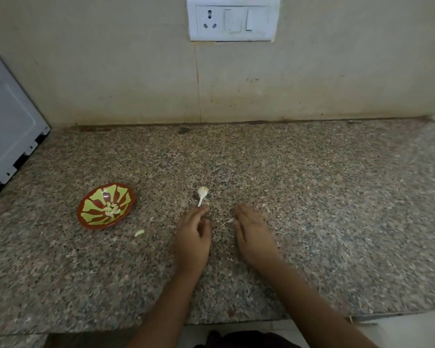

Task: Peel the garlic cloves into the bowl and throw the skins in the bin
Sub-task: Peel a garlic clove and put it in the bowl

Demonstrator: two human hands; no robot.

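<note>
Well along: peeled cloves (111, 209) in bowl (83, 209) at 9 o'clock, stray clove (139, 232) beside it. To do: garlic piece (203, 192) at 12, skin scrap (227, 222) for the bin. Left hand (192, 234) loose, right hand (254, 234) maybe pinching scrap, can't tell.

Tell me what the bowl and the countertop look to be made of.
Bowl: probably glazed ceramic, possibly melamine. The red and green patterned surface is glossy with a light glint, which fits either.
Countertop: polished granite-like stone, going by the speckled pink, grey and black grain and its soft sheen.
</note>
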